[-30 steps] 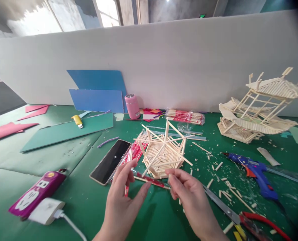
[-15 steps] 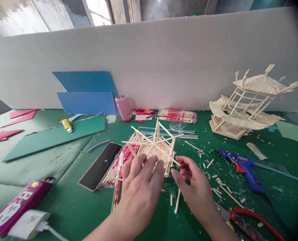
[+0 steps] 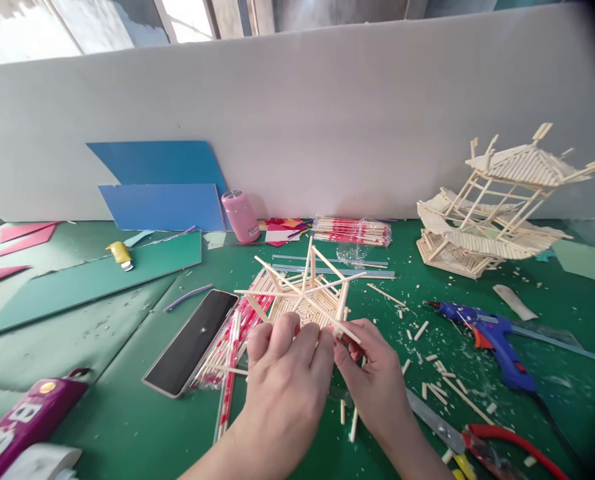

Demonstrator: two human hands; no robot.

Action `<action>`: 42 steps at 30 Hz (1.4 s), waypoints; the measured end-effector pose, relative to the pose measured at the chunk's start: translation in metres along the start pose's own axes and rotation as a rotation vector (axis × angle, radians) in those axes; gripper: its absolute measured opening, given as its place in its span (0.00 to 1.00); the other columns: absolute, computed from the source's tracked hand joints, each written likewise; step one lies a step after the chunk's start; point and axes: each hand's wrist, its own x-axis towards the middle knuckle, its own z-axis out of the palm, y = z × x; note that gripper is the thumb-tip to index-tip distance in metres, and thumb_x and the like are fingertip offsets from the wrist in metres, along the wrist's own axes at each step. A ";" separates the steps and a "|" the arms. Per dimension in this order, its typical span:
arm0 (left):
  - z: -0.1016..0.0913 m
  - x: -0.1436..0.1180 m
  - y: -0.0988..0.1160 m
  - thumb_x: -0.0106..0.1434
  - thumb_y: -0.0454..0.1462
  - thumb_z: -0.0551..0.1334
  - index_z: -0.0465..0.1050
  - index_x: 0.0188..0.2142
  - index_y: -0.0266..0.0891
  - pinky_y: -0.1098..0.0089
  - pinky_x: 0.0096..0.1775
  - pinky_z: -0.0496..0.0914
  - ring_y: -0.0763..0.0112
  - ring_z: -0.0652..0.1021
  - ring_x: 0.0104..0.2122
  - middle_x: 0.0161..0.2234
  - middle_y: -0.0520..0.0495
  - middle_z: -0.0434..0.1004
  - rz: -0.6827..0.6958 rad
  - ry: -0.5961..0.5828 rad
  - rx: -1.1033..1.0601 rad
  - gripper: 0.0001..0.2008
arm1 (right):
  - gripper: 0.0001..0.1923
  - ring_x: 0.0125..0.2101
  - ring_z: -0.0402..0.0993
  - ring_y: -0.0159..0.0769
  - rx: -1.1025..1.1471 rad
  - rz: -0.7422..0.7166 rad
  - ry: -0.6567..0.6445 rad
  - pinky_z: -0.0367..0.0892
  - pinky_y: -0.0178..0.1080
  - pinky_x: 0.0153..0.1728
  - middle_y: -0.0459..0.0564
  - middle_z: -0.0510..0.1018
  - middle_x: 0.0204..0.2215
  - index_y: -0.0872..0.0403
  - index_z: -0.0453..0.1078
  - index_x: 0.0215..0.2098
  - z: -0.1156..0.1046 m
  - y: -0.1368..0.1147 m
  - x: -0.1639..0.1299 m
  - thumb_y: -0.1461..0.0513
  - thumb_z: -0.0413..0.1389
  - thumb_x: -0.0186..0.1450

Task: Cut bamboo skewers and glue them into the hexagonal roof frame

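Note:
A small wooden-stick frame [image 3: 305, 311] stands in front of me, with a ringed stick base, short uprights and long sticks crossing in a star on top. My left hand [image 3: 290, 363] is closed over its near side, fingers curled, hiding that edge. At the near right corner my right hand [image 3: 370, 367] pinches the frame, thumb and forefinger together near the end of a crossing stick. Whether a further small piece sits between those fingers is hidden. Bundles of sticks in red-patterned wrap [image 3: 230, 347] lie left of the frame.
A blue glue gun [image 3: 492, 333] and red-handled pliers [image 3: 507, 440] lie at right among stick offcuts. A larger stick pavilion [image 3: 497, 207] stands behind them. To the left are a phone [image 3: 192, 343], a yellow cutter [image 3: 121, 255] and a purple power bank [image 3: 32, 413]. A pink canister [image 3: 241, 217] stands behind.
My right hand has moved left onto the frame's near right corner, its fingers now closed there. The left hand stays on the near side. The view has shifted slightly.

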 end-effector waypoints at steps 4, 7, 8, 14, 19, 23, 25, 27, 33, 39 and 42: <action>0.001 0.000 0.000 0.64 0.31 0.48 0.73 0.31 0.39 0.62 0.33 0.53 0.61 0.64 0.30 0.26 0.46 0.76 -0.015 -0.008 -0.029 0.16 | 0.07 0.27 0.60 0.31 0.003 -0.013 0.004 0.60 0.33 0.27 0.46 0.66 0.30 0.53 0.69 0.37 -0.001 0.000 0.000 0.60 0.50 0.64; 0.002 -0.001 0.000 0.64 0.31 0.49 0.73 0.31 0.39 0.62 0.33 0.53 0.61 0.64 0.30 0.26 0.46 0.76 -0.021 -0.011 -0.047 0.15 | 0.07 0.28 0.61 0.31 0.005 -0.017 0.007 0.60 0.33 0.27 0.46 0.67 0.29 0.53 0.70 0.35 -0.001 -0.001 0.000 0.61 0.51 0.64; 0.002 -0.001 0.000 0.64 0.31 0.49 0.73 0.31 0.38 0.62 0.33 0.53 0.61 0.64 0.30 0.26 0.46 0.76 -0.019 -0.012 -0.049 0.14 | 0.07 0.28 0.62 0.32 0.007 -0.018 0.008 0.61 0.33 0.27 0.47 0.67 0.29 0.53 0.70 0.35 -0.001 -0.001 0.000 0.61 0.51 0.64; 0.002 -0.001 -0.001 0.64 0.32 0.50 0.73 0.30 0.39 0.62 0.33 0.53 0.61 0.65 0.29 0.27 0.46 0.76 -0.024 -0.011 -0.053 0.14 | 0.08 0.28 0.62 0.31 0.019 -0.030 0.010 0.61 0.33 0.27 0.47 0.67 0.29 0.54 0.70 0.35 -0.001 -0.002 0.001 0.62 0.50 0.64; 0.002 -0.001 0.000 0.63 0.31 0.50 0.73 0.30 0.40 0.62 0.32 0.53 0.62 0.64 0.29 0.25 0.46 0.76 -0.033 -0.007 -0.041 0.13 | 0.08 0.28 0.62 0.30 0.028 -0.043 0.017 0.61 0.32 0.27 0.46 0.67 0.29 0.54 0.71 0.35 -0.001 -0.001 -0.001 0.62 0.50 0.64; 0.001 0.000 0.000 0.63 0.30 0.51 0.73 0.30 0.39 0.62 0.32 0.53 0.62 0.64 0.28 0.25 0.47 0.76 -0.038 -0.023 -0.040 0.12 | 0.07 0.28 0.63 0.30 0.029 -0.063 0.025 0.61 0.31 0.27 0.46 0.67 0.29 0.54 0.71 0.35 -0.001 0.000 -0.001 0.62 0.50 0.64; 0.001 0.000 -0.001 0.62 0.31 0.52 0.73 0.30 0.39 0.63 0.32 0.53 0.62 0.64 0.28 0.25 0.47 0.76 -0.034 -0.025 -0.056 0.11 | 0.07 0.27 0.63 0.30 0.025 -0.074 0.024 0.62 0.31 0.27 0.46 0.67 0.28 0.54 0.71 0.35 -0.001 0.000 -0.001 0.62 0.51 0.63; 0.001 0.000 -0.001 0.62 0.31 0.52 0.73 0.31 0.38 0.63 0.33 0.53 0.62 0.64 0.29 0.26 0.47 0.76 -0.036 -0.029 -0.067 0.11 | 0.07 0.27 0.63 0.30 0.019 -0.079 0.028 0.62 0.31 0.26 0.46 0.67 0.28 0.54 0.71 0.34 -0.001 0.001 -0.001 0.62 0.51 0.63; 0.002 -0.001 -0.001 0.61 0.31 0.54 0.73 0.30 0.39 0.63 0.33 0.54 0.61 0.66 0.30 0.26 0.47 0.76 -0.035 -0.026 -0.064 0.10 | 0.08 0.26 0.64 0.30 0.000 -0.089 0.031 0.62 0.31 0.26 0.46 0.68 0.28 0.54 0.71 0.35 -0.001 0.002 0.001 0.62 0.51 0.63; 0.003 -0.002 -0.001 0.62 0.31 0.53 0.73 0.29 0.39 0.62 0.34 0.54 0.61 0.66 0.30 0.27 0.47 0.76 -0.048 -0.025 -0.064 0.10 | 0.08 0.26 0.63 0.29 -0.007 -0.094 0.037 0.62 0.30 0.25 0.46 0.67 0.28 0.53 0.71 0.36 -0.001 0.003 0.000 0.62 0.50 0.63; 0.004 -0.002 -0.001 0.61 0.31 0.54 0.73 0.30 0.39 0.62 0.33 0.54 0.60 0.66 0.31 0.27 0.46 0.77 -0.037 -0.029 -0.066 0.09 | 0.08 0.26 0.63 0.29 -0.012 -0.093 0.034 0.62 0.30 0.25 0.45 0.67 0.28 0.52 0.72 0.37 -0.001 0.002 -0.001 0.62 0.51 0.63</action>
